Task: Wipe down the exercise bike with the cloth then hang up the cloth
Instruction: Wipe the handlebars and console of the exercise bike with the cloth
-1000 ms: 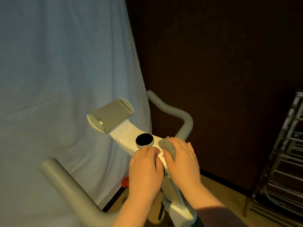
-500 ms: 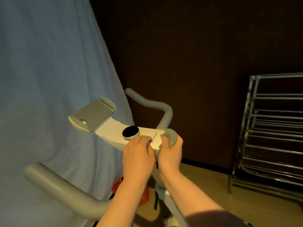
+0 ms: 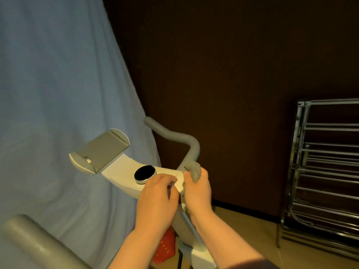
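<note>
The white exercise bike (image 3: 124,171) stands in front of me, with a grey tablet holder (image 3: 103,152), a black round knob (image 3: 145,172) and grey foam handlebars (image 3: 174,136). My right hand (image 3: 198,193) grips a bunched grey cloth (image 3: 194,169) against the right side of the white console, by the right handlebar's base. My left hand (image 3: 157,199) rests on the console just below the knob, its fingers curled at the console's edge; what they hold, if anything, is hidden.
A chrome drying rack (image 3: 326,171) stands at the right against the dark wall. A blue sheet (image 3: 58,94) hangs behind the bike on the left. The near grey handlebar (image 3: 35,245) crosses the lower left. Something red (image 3: 165,247) lies on the floor under the bike.
My right hand has turned from lying flat over the cloth to gripping it upright at the console's right edge. The view has swung right, bringing the drying rack in.
</note>
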The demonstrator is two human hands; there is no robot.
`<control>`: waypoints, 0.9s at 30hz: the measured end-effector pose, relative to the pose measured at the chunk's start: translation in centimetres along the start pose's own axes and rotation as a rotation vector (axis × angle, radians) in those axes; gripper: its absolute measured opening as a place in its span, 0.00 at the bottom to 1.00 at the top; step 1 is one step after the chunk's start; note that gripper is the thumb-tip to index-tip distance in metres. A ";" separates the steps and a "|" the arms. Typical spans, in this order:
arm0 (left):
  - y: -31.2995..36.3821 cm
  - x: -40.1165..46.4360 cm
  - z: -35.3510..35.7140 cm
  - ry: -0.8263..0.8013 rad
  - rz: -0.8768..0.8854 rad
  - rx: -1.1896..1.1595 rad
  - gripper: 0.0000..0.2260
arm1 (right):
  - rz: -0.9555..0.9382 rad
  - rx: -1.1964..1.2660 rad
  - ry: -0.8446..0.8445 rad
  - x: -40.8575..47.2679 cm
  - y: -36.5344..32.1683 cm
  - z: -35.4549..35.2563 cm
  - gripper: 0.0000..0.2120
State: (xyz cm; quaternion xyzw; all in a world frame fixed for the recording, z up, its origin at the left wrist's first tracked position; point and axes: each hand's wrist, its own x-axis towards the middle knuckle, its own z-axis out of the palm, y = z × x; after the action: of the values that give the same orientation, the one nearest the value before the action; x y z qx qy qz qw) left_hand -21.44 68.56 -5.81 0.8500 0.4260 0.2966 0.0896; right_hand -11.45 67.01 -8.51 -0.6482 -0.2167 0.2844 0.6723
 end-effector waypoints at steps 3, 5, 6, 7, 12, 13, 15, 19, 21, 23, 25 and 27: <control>0.8 2.3 0.2 -0.059 -0.006 0.031 0.08 | -0.043 -0.004 -0.032 -0.2 0.3 -0.2 0.21; 1.2 3.9 0.7 -0.091 -0.024 0.031 0.08 | -0.019 -0.026 -0.024 1.2 0.1 0.1 0.21; 1.4 4.7 1.1 -0.100 -0.029 0.027 0.08 | 0.004 -0.013 -0.011 2.3 0.0 0.3 0.20; 1.6 5.5 1.5 -0.106 -0.032 0.020 0.08 | 0.031 0.021 0.004 3.5 -0.2 0.5 0.19; 2.9 8.3 3.8 -0.148 -0.075 -0.027 0.06 | 0.260 0.203 -0.025 7.2 0.6 0.4 0.15; 2.9 8.8 4.1 -0.158 -0.085 -0.032 0.06 | 0.304 0.245 -0.028 7.3 1.1 0.5 0.14; 2.5 9.7 4.5 -0.167 -0.099 -0.032 0.08 | 0.384 0.343 -0.026 7.4 1.6 0.6 0.14; 2.2 10.3 4.9 -0.158 -0.119 -0.056 0.06 | 0.419 0.414 0.034 9.7 0.7 0.6 0.15; 2.0 10.2 5.0 -0.145 -0.096 -0.005 0.06 | 0.417 0.415 0.018 10.0 0.3 0.9 0.17; 2.0 9.9 5.1 -0.111 -0.068 0.052 0.05 | 0.411 0.368 -0.024 9.6 0.2 1.3 0.16; 2.0 10.0 5.0 -0.094 -0.062 0.050 0.05 | 0.416 0.362 -0.070 9.7 0.1 1.6 0.15; 2.0 10.1 5.1 -0.100 -0.071 0.056 0.07 | 0.447 0.392 -0.091 10.6 -0.2 1.6 0.15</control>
State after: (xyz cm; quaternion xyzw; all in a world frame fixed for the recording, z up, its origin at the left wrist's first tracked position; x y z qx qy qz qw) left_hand -12.49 75.68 -4.76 0.8504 0.4589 0.2382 0.0973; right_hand -4.62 75.27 -8.99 -0.5242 -0.0393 0.4906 0.6950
